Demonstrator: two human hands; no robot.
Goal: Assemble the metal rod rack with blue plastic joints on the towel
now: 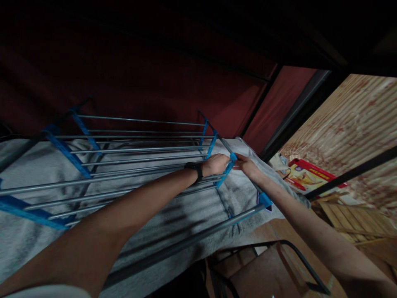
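A metal rack [145, 148] sits on a grey blanket [192, 215], its long axis running left to right, the nearer bars slanting away toward the right. At its right end, the left hand [216, 164] is clenched on bars beside a blue bracket [228, 170]. The right hand [246, 166] touches that bracket's outer side; its grip is unclear.

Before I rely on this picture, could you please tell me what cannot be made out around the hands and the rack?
All in the head view:
Left hand: fingertips, hidden by the hand itself.
Right hand: exact grip by the blue bracket, too small and dim.
Rack: left end, cut off by the left edge.
Purple-edged thing: mostly hidden by the rack's corner.
Box: lettering, too small and blurred.
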